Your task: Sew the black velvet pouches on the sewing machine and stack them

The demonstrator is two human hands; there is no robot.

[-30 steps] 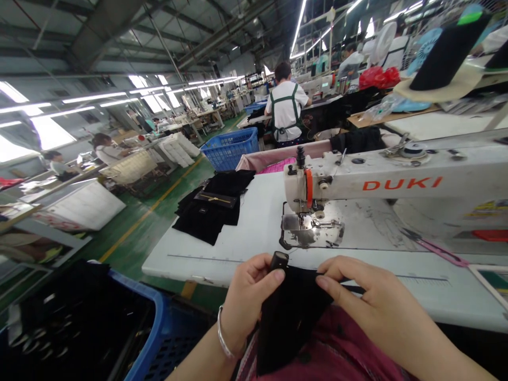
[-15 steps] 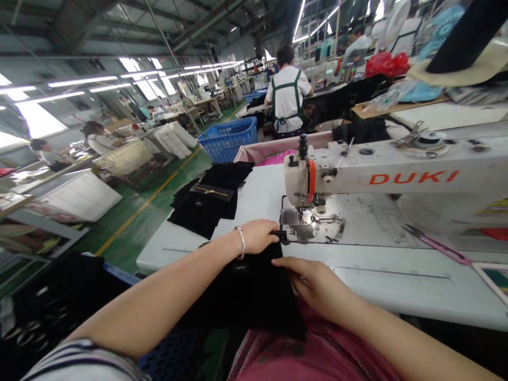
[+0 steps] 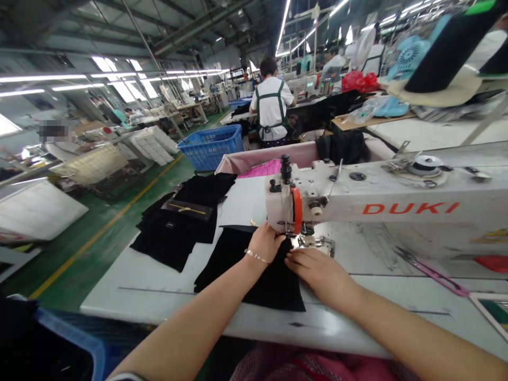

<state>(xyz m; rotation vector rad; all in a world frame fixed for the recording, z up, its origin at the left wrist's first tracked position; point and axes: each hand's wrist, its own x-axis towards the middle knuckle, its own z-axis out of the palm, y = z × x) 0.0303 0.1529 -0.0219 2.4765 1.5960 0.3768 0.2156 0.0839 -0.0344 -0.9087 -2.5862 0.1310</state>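
Observation:
A piece of black fabric [image 3: 238, 264] lies flat on the white sewing table [image 3: 159, 296], its far edge under the head of the white DUKI sewing machine [image 3: 357, 201]. My left hand [image 3: 266, 242] rests on the fabric just left of the presser foot, fingers curled down onto the cloth. My right hand [image 3: 317, 271] lies flat on the fabric below the needle area, fingers stretched toward the foot. The needle itself is hidden behind my hands.
A stack of black pieces [image 3: 178, 222] lies at the table's left. A pink-handled tool [image 3: 440, 275] lies to the right. A blue bin [image 3: 55, 344] stands at lower left, a blue basket [image 3: 212, 145] farther off. A person in a green-strapped apron [image 3: 272, 108] sits ahead.
Both hands have carried the black fabric from my lap up onto the table and pushed it forward under the machine head. The view has shifted closer to the machine.

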